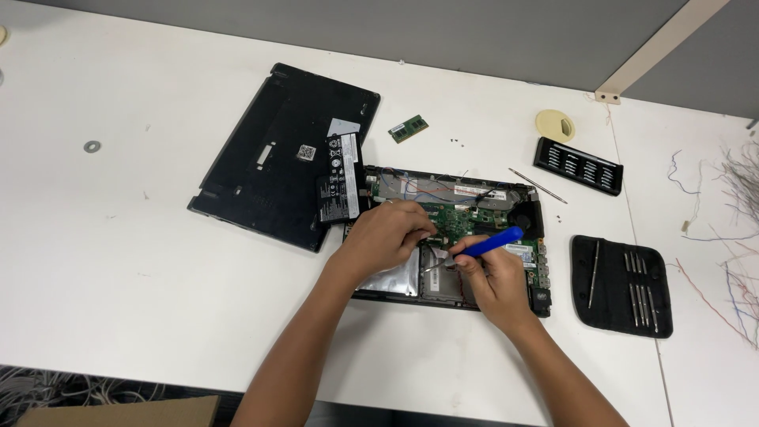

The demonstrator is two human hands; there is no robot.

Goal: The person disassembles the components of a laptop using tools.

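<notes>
Two bare forearms reach up from the near edge of the white table (118,261) and meet over an opened laptop (451,237) lying bottom-up with its innards exposed. The right hand (494,281) is closed around a blue-handled screwdriver (490,243), fingers wrapped on the grip, so that the thin metal shaft slants down and left toward the board; the low, pencil-like hold looks suited to fine work on a small fastener. The left hand (387,233) rests on the machine just beside the tip, its fingers curled down onto the green circuit board (451,217), seemingly steadying a part there; whether they pinch anything cannot be told, since the knuckles hide the fingertips. A silvery foil-covered panel (395,277) shows beneath that wrist.

To the right, near the laptop, a black tool pouch (621,289) lies open with slim drivers laid in a row, within easy reach. Further back, the black bottom cover (277,154) sits set aside to the left, and a black battery pack (338,178) lies partly over its right edge, touching the laptop's corner. Beyond the laptop lie a small green memory module (408,128), a few tiny dark screws (457,142), a loose thin metal rod (536,185) and a black bit holder (578,165), with a pale round disc (555,126) behind it. Loose thin wires (731,237) straggle along the far right edge.
</notes>
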